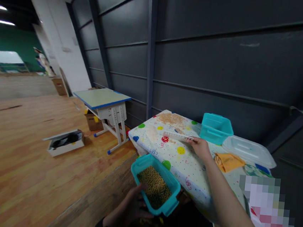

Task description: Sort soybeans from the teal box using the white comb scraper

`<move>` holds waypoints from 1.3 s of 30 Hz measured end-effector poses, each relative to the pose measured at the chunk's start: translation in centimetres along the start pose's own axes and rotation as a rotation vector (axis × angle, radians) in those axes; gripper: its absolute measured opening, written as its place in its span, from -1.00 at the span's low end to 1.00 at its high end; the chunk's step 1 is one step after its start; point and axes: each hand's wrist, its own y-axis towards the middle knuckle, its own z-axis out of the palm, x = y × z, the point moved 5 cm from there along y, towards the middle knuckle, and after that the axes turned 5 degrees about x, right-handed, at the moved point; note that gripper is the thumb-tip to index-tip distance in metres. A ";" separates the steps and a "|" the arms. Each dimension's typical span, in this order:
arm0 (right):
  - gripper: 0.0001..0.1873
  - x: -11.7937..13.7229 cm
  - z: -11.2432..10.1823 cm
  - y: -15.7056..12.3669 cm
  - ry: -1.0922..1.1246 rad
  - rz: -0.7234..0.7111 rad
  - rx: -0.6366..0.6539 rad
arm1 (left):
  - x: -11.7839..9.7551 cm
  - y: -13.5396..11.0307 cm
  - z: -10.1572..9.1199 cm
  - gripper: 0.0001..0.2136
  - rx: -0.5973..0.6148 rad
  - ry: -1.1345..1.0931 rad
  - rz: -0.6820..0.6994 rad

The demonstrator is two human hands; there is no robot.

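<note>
My left hand (134, 201) is closed round the near side of a teal plastic tub (139, 164), held below the front edge of the table. Inside the tub lie yellow soybeans (155, 180) and darker green beans (159, 200). Over the tabletop, my right hand (199, 147) grips the end of a long, thin white plastic strip (177, 136) with a row of notches or marks; its exact kind is unclear. Around the strip are a spread of tan beans (171, 119), a white heap (151, 133) and a few loose beans (172, 141).
A balloon-print cloth covers the table (186, 165). On it are a second teal tub (215, 128), a clear lid (249, 151) and an orange cloth (228, 162). A dark wall stands behind. Leftward are a school desk (102, 98), an open white box (67, 143) and a distant person (45, 62).
</note>
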 end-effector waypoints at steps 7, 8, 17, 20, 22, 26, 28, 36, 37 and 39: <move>-0.71 0.2 -0.1 0.1 0.003 -0.005 -0.060 | 0.7 0.7 -0.8 -0.37 -0.007 0.021 0.072; -0.71 0.4 0.0 0.0 0.005 -0.008 -0.056 | 0.7 0.6 -0.6 -0.39 -0.008 0.031 0.056; -0.75 0.8 -0.6 -0.2 -0.010 0.031 0.016 | -0.6 -1.4 1.4 -0.61 -0.085 0.142 0.050; -0.67 0.8 -1.0 -0.2 0.001 0.014 0.023 | -0.9 -1.7 1.8 -0.64 -0.045 0.144 0.082; -0.62 0.7 -1.1 -0.2 0.005 0.019 0.024 | -0.9 -1.7 1.8 -0.65 -0.033 0.142 0.070; -0.56 0.8 -0.9 -0.2 0.011 0.034 0.017 | -0.8 -1.5 1.5 -0.66 -0.041 0.127 0.036; -0.54 1.1 -0.9 -0.2 0.003 0.029 0.022 | -0.8 -1.4 1.5 -0.65 -0.043 0.122 0.038; -0.59 3.0 -4.2 -3.7 -0.226 0.062 -0.149 | -0.1 -0.1 1.6 -0.65 -0.227 0.101 -0.052; -0.61 3.2 -4.4 -4.6 -0.271 0.070 -0.162 | 0.0 0.1 1.5 -0.65 -0.261 0.104 -0.068; -0.63 3.7 -4.4 -6.2 -0.353 0.082 -0.160 | 0.2 0.4 1.2 -0.65 -0.310 0.109 -0.095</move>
